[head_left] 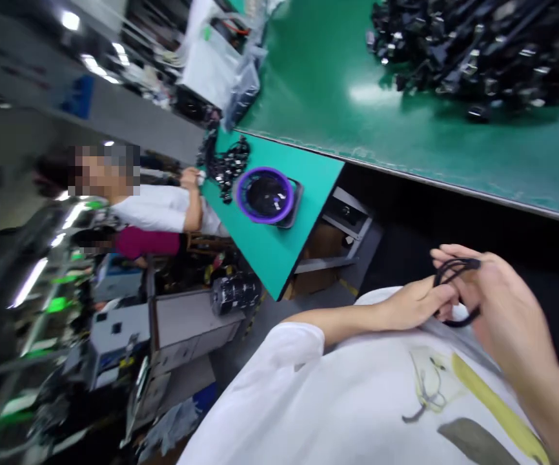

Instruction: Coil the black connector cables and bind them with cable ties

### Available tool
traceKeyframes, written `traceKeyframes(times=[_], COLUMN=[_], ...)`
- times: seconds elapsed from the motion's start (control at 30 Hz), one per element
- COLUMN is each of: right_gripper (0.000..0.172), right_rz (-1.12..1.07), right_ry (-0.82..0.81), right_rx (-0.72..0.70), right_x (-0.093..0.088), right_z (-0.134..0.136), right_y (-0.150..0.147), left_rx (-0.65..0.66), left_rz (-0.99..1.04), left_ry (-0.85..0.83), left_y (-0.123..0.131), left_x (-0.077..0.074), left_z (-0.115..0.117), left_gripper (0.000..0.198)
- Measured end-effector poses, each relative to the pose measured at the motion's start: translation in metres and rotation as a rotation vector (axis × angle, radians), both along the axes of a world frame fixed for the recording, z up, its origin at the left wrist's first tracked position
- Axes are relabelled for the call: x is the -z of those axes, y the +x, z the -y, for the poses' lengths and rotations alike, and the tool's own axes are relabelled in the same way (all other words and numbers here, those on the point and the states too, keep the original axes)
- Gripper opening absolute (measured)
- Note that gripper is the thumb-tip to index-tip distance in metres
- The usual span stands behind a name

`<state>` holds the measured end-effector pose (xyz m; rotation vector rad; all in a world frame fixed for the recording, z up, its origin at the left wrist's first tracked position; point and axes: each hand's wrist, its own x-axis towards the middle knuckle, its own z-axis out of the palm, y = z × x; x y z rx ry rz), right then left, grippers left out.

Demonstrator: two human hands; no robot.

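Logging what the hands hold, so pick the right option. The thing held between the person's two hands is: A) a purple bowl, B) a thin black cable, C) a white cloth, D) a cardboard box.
B: a thin black cable loops between the left hand and the right hand, held in front of the white shirt.

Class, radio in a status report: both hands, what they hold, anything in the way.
Left hand and right hand both gripping black cable, held over lap. Green bench ahead, black parts pile on it. Nothing between hands.
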<state>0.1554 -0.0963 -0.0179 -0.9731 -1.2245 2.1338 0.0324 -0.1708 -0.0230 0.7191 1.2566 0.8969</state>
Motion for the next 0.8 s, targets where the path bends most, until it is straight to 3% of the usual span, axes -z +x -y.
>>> traceKeyframes(times=[0.1,0.17,0.23,0.37,0.5,0.67,0.8], right_gripper=[0.029,0.038,0.051,0.063,0.068,0.064,0.056], right_rz=[-0.053,-0.1,-0.176,-0.313,-0.335,-0.416,-0.442], right_ry=[-0.153,-0.175,-0.241,-0.45,-0.581,-0.567,-0.53], right_rx=[0.12,0.132,0.097,0.017,-0.042,-0.038,-0.127], right_x=[-0.015,-0.017,-0.018,-0.027,-0.031,-0.022,-0.018], right_z=[0.001,0.002,0.003,-0.007,-0.024,-0.03,-0.031], right_y=[-0.013,-0.014,-0.012,-0.009,-0.006,0.004,0.011], left_rx=[0.246,0.354,0.38,0.334,0.121,0.037,0.075], left_rz=[-0.232,-0.23,-0.121,0.299,0.796,0.945,0.91], left_ry=[-0.082,-0.117,-0.12,-0.188,-0.341,-0.52,-0.462], left_y=[-0.001,-0.003,-0.005,-0.008,0.003,0.016,0.02], left_x=[-0.011,-0.01,-0.005,0.001,-0.007,-0.014,-0.013], left_z=[0.003,0.005,0.006,0.009,0.009,0.005,0.0], left_gripper=[0.03,0.029,0.024,0.04,0.048,0.042,0.041])
